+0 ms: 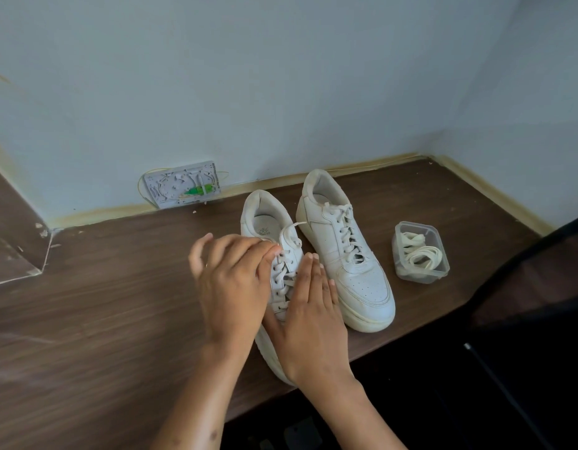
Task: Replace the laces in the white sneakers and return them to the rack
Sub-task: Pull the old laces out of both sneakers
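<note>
At the bench's front edge, the left hand [230, 287] pinches the soft, limp lace [289, 237] of the near sneaker [274, 222] while the right hand [313, 306], fingers straight together, steadies its stiff, light upper.

wall box [183, 184], open, green part inside | brown wood-grain surface [102, 303] | pale blue wall [281, 76]
</note>
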The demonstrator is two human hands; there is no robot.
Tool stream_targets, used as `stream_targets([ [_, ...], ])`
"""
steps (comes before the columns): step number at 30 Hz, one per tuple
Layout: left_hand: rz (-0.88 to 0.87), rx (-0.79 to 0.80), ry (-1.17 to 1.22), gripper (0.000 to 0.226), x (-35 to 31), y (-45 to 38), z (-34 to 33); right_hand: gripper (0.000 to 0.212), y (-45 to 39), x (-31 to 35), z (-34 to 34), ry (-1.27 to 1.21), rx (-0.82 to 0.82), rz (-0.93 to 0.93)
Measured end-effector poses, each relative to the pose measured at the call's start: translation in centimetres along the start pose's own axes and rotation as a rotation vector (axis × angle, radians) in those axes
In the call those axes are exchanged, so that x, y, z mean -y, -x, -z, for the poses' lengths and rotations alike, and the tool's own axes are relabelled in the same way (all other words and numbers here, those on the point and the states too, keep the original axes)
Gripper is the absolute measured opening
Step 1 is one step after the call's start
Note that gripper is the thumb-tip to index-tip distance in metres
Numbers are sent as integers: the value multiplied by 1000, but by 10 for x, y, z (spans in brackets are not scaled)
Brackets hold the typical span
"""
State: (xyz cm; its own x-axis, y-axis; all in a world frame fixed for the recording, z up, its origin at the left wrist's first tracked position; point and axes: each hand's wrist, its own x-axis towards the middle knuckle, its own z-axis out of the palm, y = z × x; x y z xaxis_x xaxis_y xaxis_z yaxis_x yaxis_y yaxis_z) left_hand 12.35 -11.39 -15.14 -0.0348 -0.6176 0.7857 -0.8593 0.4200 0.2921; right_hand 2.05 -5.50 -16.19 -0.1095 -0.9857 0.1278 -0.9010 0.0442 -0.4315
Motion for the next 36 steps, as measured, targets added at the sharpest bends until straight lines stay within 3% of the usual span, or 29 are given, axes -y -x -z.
stream_targets([
  [3, 45, -2, 42, 9, -1, -1, -1, 111, 0, 0, 0, 22, 3, -1],
  [8, 370, -254, 244, 12, 3, -4, 2, 94, 1, 1, 0, -3, -21, 1],
  [11, 445, -265, 232, 19, 6, -7, 3, 94, 0, 1, 1, 8, -9, 1],
  [13, 434, -203, 237, 26, 6, -8, 6, 94, 0, 1, 2, 28, 15, 0],
  [17, 250, -1, 144, 41, 4, -7, 8, 95, -1, 0, 1, 23, 26, -5],
  [20, 155, 92, 58, 34, 5, -5, 3, 99, -1, 1, 0, 6, 19, -11],
  [23, 148, 80, 72, 15, 8, -1, -2, 100, -2, 0, 0, 38, 29, -18],
  [31, 131, 23, 49, 14, 11, -3, 1, 95, -1, 1, 2, 35, 30, -19],
  [36, 359, -154, 289, 21, 12, -6, 4, 94, 0, 1, 3, 32, 39, -16],
])
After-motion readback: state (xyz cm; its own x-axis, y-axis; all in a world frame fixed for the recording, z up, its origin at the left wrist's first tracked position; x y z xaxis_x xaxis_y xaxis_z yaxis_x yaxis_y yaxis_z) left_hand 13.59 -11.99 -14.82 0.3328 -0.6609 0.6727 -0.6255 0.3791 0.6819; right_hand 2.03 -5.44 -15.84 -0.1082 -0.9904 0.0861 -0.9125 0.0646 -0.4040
